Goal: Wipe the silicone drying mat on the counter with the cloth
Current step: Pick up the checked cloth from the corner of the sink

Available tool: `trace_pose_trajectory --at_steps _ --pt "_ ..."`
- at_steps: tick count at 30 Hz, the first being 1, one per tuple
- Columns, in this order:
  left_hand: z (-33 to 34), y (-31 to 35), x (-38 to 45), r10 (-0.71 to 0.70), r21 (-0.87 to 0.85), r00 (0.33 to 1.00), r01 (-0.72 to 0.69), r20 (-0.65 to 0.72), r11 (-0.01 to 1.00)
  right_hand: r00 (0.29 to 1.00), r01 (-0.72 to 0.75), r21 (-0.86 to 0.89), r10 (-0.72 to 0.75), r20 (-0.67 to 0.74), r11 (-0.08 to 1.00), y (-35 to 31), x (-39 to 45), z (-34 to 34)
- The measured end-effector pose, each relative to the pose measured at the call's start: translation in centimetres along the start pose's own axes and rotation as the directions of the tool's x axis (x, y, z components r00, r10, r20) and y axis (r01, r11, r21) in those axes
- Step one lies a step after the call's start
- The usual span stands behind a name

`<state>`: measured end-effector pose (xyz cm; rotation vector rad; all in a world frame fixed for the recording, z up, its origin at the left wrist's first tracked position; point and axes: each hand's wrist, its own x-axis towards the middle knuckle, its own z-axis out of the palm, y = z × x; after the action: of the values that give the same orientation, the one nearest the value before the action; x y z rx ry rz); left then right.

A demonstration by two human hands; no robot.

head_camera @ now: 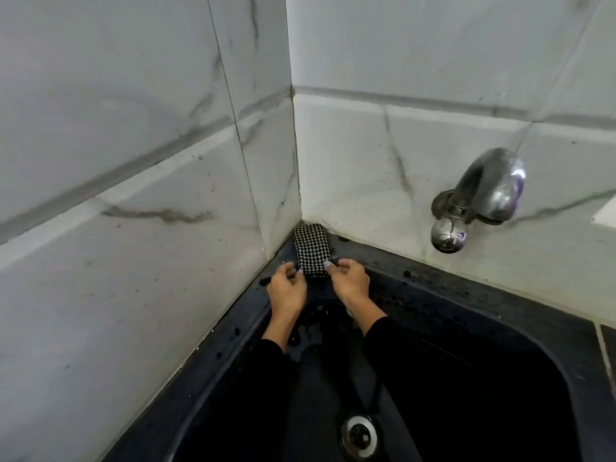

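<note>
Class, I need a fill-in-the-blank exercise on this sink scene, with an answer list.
1. The checked cloth lies folded in the ____ where the two tiled walls meet.
2. Both the left hand and the right hand touch its near ____.
3. The chrome tap is fixed to the ____.
4. The sink is ____ in colour.

Answers: corner; edge; wall; black

The sink (500, 378) runs off the bottom edge, as do both sleeves; the cloth's (310, 250) near end is hidden behind the hands' fingertips (328, 263); the tap's (480, 198) spout opening cannot be made out.
</note>
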<state>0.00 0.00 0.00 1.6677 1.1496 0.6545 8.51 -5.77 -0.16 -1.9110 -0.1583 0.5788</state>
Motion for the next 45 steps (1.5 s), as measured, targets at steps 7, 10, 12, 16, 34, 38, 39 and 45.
trace_pose_trajectory --at_steps 7,10,12,16,34,38,39,45 --pt "2.2 -0.7 2.5 -0.011 -0.037 0.999 0.009 -0.048 0.999 0.990 -0.073 0.129 0.087 -0.111 0.989 -0.2 3.1 3.6" --pt "2.6 -0.8 2.8 -0.029 -0.060 0.997 0.025 -0.069 0.998 0.979 -0.116 0.165 0.141 -0.146 0.979 -0.2 3.9 4.4" --pt "2.6 -0.6 2.6 -0.073 -0.107 0.995 0.066 -0.066 0.992 0.977 -0.161 0.265 0.192 -0.097 0.951 -0.6 4.1 4.5" --pt "2.0 0.2 1.9 -0.231 -0.290 0.973 0.218 -0.011 0.932 0.960 -0.275 0.496 0.205 0.191 0.824 -1.9 2.3 2.5" --pt "4.1 5.9 -21.9 -0.351 -0.485 0.806 0.574 0.476 0.660 0.925 -0.271 0.731 -0.041 0.378 0.626 6.6 -18.2 -20.6" --pt "5.9 7.4 -28.6 -0.296 -0.515 0.826 0.539 0.480 0.666 0.945 -0.215 0.756 -0.063 0.320 0.618 8.9 -21.5 -25.4" --pt "6.6 7.6 -30.2 -0.279 -0.518 0.829 0.529 0.484 0.672 0.954 -0.197 0.765 -0.059 0.294 0.613 9.6 -22.3 -26.7" --pt "11.4 6.7 -39.6 -0.179 -0.471 0.817 0.479 0.549 0.741 0.978 -0.106 0.820 -0.091 0.189 0.562 14.4 -27.6 -35.2"
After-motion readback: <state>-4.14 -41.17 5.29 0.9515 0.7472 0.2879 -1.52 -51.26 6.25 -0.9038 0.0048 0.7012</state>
